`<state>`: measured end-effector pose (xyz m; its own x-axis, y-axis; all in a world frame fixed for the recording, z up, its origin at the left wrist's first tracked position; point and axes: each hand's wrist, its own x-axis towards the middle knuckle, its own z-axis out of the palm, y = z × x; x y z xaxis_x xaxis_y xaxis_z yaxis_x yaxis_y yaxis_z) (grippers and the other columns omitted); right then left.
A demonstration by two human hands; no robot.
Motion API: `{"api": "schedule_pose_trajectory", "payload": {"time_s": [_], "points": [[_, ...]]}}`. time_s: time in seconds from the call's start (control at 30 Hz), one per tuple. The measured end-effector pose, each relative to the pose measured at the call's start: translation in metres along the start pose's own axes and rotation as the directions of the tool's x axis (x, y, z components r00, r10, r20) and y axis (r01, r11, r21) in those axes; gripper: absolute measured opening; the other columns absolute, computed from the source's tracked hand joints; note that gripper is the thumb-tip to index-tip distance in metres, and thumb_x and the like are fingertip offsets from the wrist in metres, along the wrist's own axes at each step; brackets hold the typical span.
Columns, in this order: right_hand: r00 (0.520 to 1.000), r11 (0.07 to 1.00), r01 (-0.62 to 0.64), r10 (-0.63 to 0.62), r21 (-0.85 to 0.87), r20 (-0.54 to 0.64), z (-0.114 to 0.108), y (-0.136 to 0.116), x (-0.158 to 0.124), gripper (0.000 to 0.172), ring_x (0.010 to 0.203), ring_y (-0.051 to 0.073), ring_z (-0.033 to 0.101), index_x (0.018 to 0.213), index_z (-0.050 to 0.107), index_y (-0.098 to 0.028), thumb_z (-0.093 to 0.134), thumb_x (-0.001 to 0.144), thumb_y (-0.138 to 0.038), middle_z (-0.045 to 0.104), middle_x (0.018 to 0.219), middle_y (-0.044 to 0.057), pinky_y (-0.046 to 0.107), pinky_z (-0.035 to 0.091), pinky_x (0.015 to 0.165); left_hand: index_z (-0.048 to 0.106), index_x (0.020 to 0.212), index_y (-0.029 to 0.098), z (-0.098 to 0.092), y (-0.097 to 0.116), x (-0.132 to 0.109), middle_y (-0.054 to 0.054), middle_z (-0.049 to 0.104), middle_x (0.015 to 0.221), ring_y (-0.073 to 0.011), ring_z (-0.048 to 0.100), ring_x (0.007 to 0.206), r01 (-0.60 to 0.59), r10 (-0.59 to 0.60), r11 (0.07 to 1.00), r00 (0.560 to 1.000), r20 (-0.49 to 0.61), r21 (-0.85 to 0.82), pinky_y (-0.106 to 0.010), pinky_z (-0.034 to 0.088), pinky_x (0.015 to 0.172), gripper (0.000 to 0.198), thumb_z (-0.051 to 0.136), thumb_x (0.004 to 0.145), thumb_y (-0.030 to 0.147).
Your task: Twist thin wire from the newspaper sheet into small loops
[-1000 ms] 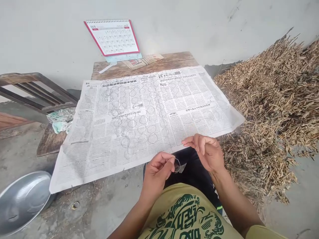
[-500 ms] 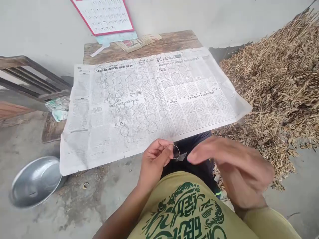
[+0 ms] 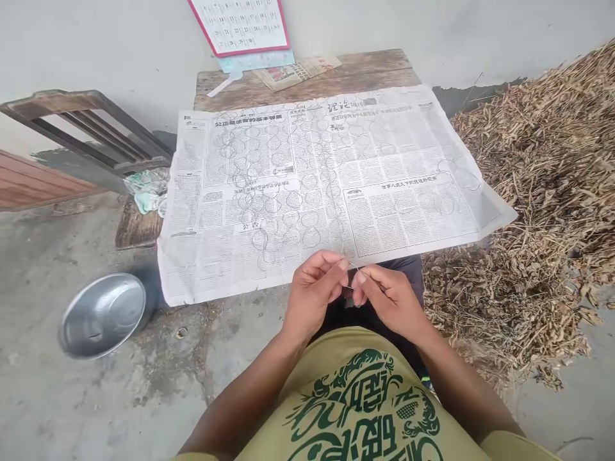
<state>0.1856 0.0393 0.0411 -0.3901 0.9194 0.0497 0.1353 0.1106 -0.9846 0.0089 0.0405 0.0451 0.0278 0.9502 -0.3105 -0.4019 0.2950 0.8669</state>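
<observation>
Between my two hands is a thin wire, bent in a small loop just over the near edge of the newspaper. My left hand pinches it between thumb and fingertips. Close beside it, my right hand is also closed in a pinch on the wire, its fingertips nearly touching the left ones. On the table lies the spread newspaper, with many thin wire rings in linked rows across its middle. A few more loose loops rest toward its right side.
The wooden table stands against a wall, a folded paper and a calendar at its back. A wooden chair and a metal basin are on the left. Dried plant stalks heap up on the right.
My right hand, blurred and apart from the loop before, has come in to the left hand and now pinches the wire. The view has shifted, so the table sits further right.
</observation>
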Motion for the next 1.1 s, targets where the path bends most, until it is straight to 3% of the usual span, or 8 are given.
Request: {"api": "schedule_pose_trajectory", "payload": {"time_s": [0.1,0.23,0.37,0.47,0.6,0.73,0.93,1.1], "points": [[0.999,0.997,0.034,-0.033,-0.076,0.02,0.0,0.0,0.001,0.033,0.067,0.013,0.066,0.087,0.064,-0.022,0.051,0.116,-0.033,0.07,0.074,-0.001,0.027,0.051,0.068,0.074,0.091,0.018,-0.006,-0.004,0.0,0.004,0.063,0.066,-0.0044,0.04,0.047,-0.006,0.006,1.0,1.0,0.0,0.004,-0.019,0.027,0.046,0.029,0.09,0.09,0.042],[0.998,0.999,-0.014,0.016,-0.041,0.063,-0.008,0.002,0.004,0.037,0.067,0.013,0.066,0.085,0.066,-0.021,0.053,0.116,-0.038,0.07,0.075,0.0,0.027,0.052,0.067,0.075,0.089,0.017,-0.013,-0.007,0.0,0.003,0.064,0.068,-0.0045,0.04,0.05,0.008,-0.01,1.0,0.998,0.058,0.029,-0.02,0.027,0.048,0.027,0.087,0.094,0.041],[0.995,0.989,-0.099,0.098,0.113,0.014,-0.023,0.003,0.013,0.024,0.072,0.014,0.069,0.104,0.075,-0.022,0.066,0.111,-0.043,0.075,0.084,0.001,0.028,0.058,0.069,0.075,0.085,0.017,-0.017,-0.006,-0.003,0.002,0.064,0.065,-0.0055,0.038,0.052,0.046,-0.06,0.994,0.986,0.157,0.095,-0.02,0.026,0.05,0.03,0.085,0.096,0.043],[0.989,0.954,-0.139,0.119,0.266,0.09,-0.032,0.004,0.022,0.021,0.075,0.013,0.07,0.116,0.079,-0.023,0.076,0.105,-0.04,0.077,0.091,0.001,0.028,0.06,0.07,0.075,0.082,0.016,-0.015,-0.003,-0.004,0.001,0.063,0.062,-0.0062,0.04,0.052,0.091,-0.116,0.989,0.966,0.231,0.116,-0.02,0.027,0.05,0.032,0.087,0.094,0.044],[0.981,0.914,-0.128,0.059,0.384,0.187,-0.036,0.012,0.03,0.01,0.076,0.011,0.069,0.107,0.084,-0.024,0.083,0.1,-0.031,0.076,0.092,0.001,0.026,0.059,0.071,0.076,0.081,0.015,-0.012,-0.001,-0.005,0.002,0.061,0.062,-0.0053,0.042,0.051,0.227,-0.237,0.971,0.921,0.309,0.068,-0.019,0.022,0.048,0.034,0.093,0.086,0.044],[0.965,0.86,-0.053,-0.086,0.508,0.247,-0.033,0.026,0.032,0.005,0.074,0.011,0.067,0.101,0.085,-0.024,0.084,0.097,-0.021,0.073,0.091,0.0,0.027,0.057,0.07,0.074,0.08,0.013,-0.01,-0.001,-0.006,0.001,0.063,0.068,-0.0027,0.041,0.049,0.35,-0.325,0.937,0.868,0.375,0.001,-0.019,0.022,0.047,0.034,0.097,0.079,0.038],[0.972,0.761,0.005,-0.156,0.649,0.175,-0.018,0.043,0.033,0.007,0.076,0.012,0.063,0.093,0.081,-0.023,0.089,0.094,-0.023,0.07,0.085,-0.001,0.026,0.052,0.069,0.073,0.079,0.014,-0.005,-0.001,-0.01,0.007,0.048,0.053,-0.003,0.036,0.045,0.39,-0.326,0.919,0.836,0.442,-0.061,-0.018,0.026,0.048,0.029,0.095,0.082,0.033],[0.984,0.786,0.049,-0.142,0.616,0.104,-0.011,0.045,0.031,0.012,0.077,0.014,0.061,0.091,0.079,-0.023,0.09,0.092,-0.026,0.069,0.086,0.0,0.027,0.05,0.07,0.072,0.078,0.014,-0.003,0.001,-0.01,0.009,0.042,0.049,-0.0037,0.034,0.045,0.41,-0.344,0.909,0.839,0.421,-0.075,-0.017,0.026,0.047,0.029,0.095,0.082,0.032]]}}
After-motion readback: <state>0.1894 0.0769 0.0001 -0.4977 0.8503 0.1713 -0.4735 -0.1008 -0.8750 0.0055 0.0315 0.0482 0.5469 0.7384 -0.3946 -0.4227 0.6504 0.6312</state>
